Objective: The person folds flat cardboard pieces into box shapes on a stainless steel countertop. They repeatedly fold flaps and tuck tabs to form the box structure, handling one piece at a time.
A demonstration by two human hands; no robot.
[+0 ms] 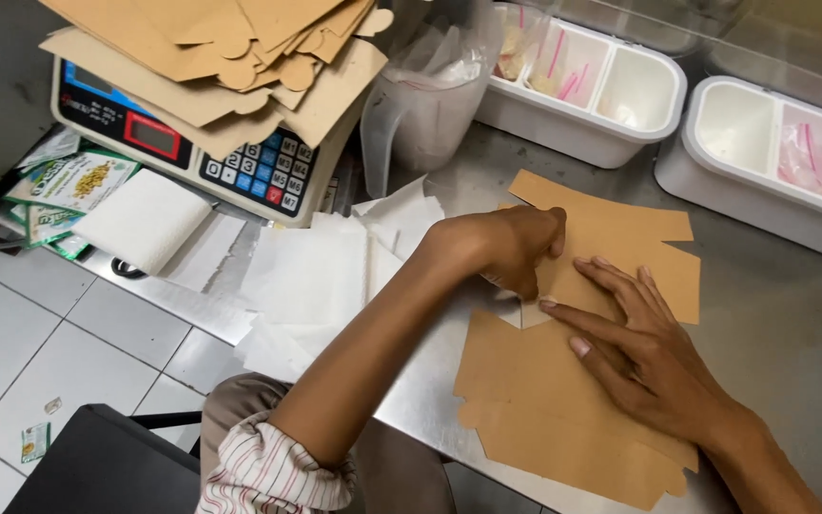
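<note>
While right hand (644,357) presses cardboard blank (563,400) flat, left hand (511,249) pinches fold.

— Anything hidden on the scale (240,162)?
— Platform buried under brown card blanks (230,57), stack cut off at the far edge.
— And under the hands?
— Left hand (506,247) curled, fingertips tucked out of sight against the flat card (563,381).
— Right side?
— Far right tub (763,162) cropped; pink-striped contents blurred, unidentifiable.
</note>
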